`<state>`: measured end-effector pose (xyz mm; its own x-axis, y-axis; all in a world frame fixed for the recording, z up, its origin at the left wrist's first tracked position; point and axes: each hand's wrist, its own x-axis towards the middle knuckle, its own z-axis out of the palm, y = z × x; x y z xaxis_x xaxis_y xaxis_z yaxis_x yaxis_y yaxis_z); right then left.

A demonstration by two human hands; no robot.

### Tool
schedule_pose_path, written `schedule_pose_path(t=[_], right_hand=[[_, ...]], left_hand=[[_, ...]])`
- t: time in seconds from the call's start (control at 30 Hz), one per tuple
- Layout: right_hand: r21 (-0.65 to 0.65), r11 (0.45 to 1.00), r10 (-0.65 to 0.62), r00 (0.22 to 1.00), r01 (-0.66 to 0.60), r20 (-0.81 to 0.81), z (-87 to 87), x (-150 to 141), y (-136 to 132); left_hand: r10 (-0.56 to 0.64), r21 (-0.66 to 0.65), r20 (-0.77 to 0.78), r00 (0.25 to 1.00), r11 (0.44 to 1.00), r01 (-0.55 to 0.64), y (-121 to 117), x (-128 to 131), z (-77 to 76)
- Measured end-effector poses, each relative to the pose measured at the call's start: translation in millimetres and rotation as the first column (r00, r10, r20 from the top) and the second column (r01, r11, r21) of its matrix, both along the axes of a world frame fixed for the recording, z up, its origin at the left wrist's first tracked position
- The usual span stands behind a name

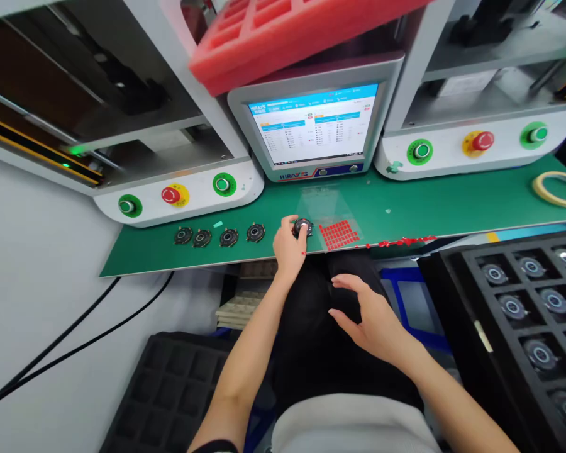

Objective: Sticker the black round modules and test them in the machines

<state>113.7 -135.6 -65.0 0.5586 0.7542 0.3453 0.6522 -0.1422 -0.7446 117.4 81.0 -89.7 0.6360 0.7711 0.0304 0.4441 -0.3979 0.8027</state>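
My left hand (pixel 288 248) is closed on a small round black speaker-like part (pixel 304 228) at the front of the green bench top. Its thumb lies over the part's face. Beside it, to the right, is a clear sheet with rows of small red stickers (pixel 339 235). My right hand (pixel 365 311) hovers above my lap, fingers and thumb apart, with nothing between them. Left of my left hand, several similar round parts stand in a row, the nearest one (pixel 255 232) just beyond my fingers.
A monitor (pixel 316 126) stands behind, under a red foam tray (pixel 283 38). Machines with green buttons (pixel 422 150) and red stop buttons (pixel 171 195) flank it. At right lie a tape roll (pixel 540 189) and a black foam tray (pixel 493 308) of round parts; another black tray (pixel 170 377) sits lower left.
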Motion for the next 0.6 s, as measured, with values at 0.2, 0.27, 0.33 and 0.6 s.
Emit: schedule_pose_path(t=[0.2, 0.27, 0.33, 0.6], right_hand=[[0.037, 0.998, 0.053, 0.990, -0.049, -0.127, -0.3, -4, -3], [0.101, 0.995, 0.039, 0.963, -0.012, -0.266, -0.5, -6, 1], [0.160, 0.981, -0.037, 0.918, 0.108, -0.395, 2.0, -8, 6], [0.343, 0.889, -0.049, 0.809, 0.303, -0.586, 27.7, -36, 18]], left_hand=[[0.131, 0.261, -0.146, 0.981, 0.961, -0.089, -4, -2, -6.7], [0.152, 0.319, -0.148, 0.977, 0.943, -0.098, -6, -6, -1.8], [0.101, 0.343, -0.042, 0.994, 0.936, -0.080, -14, -14, 7.0], [-0.348, 0.365, 0.588, 0.730, 0.920, 0.145, -63, -54, 50.1]])
